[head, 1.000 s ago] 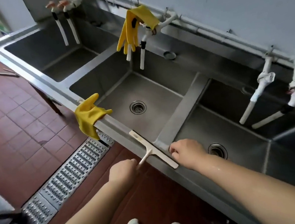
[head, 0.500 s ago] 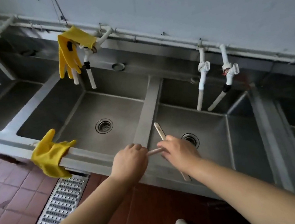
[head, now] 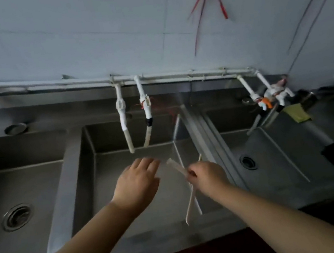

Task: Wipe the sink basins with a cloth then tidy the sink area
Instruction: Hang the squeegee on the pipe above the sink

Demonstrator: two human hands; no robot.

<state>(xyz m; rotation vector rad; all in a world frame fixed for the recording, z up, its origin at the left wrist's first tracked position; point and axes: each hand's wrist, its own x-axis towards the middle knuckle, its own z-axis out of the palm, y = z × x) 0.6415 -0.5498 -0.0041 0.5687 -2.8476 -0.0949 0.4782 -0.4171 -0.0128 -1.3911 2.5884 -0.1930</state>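
Head-worn camera looks forward and down, close over the steel sink [head: 68, 196] basins.

three basins sit side by side: the left basin [head: 20, 189], the middle basin [head: 122, 154] and the right basin [head: 274, 164]. two taps [head: 135, 118] hang behind the middle basin, another pair [head: 269, 95] behind the right one. both hands are over the middle basin, the left hand [head: 136, 185] beside the right hand [head: 208, 177] (which holds a squeegee [head: 189, 196]). a drain [head: 17, 217] lies in the left basin.
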